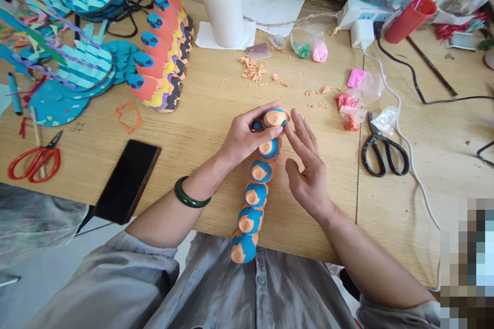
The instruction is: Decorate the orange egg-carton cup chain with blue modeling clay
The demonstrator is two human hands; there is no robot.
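Observation:
A long strip of orange craft foam point(255, 195) carries a row of blue clay discs with orange centres and runs from my lap up onto the wooden table point(208, 108). My left hand point(247, 133) grips the strip's far end, thumb pressed on the top disc point(275, 117). My right hand point(306, 164) hovers just right of the strip with fingers spread, fingertips close to the top disc, holding nothing. A green bangle point(189, 196) sits on my left wrist.
A black phone point(127, 180) and red scissors point(34, 162) lie at left, black scissors point(382, 151) at right. Layered paper crafts point(162, 46), a white bottle point(222, 2), clay bags point(349, 108), orange scraps point(252, 69) and cables point(405, 128) fill the back.

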